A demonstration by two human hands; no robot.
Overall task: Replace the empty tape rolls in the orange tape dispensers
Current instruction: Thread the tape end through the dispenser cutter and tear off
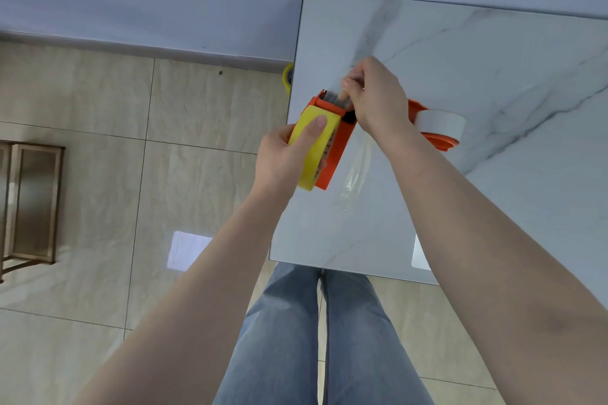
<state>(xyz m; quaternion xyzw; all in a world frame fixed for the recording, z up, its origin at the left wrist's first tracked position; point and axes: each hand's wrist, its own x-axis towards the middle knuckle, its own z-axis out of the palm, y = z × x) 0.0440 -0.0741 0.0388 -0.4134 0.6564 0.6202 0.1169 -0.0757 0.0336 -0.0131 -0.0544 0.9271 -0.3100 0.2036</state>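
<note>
Here the left hand grips an orange tape dispenser by its yellow tape roll, steadying it over the worktop edge, apparently so the right hand can pinch the clear tape end at the cutter. A second dispenser, holding a white roll, lies on the worktop behind. Another yellow roll sits on the floor.

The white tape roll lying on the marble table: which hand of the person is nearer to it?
Right. The right hand works at the dispenser's front end, just left of the white tape roll; its wrist nearly meets it. The left hand grips the yellow roll, farther left.
</note>
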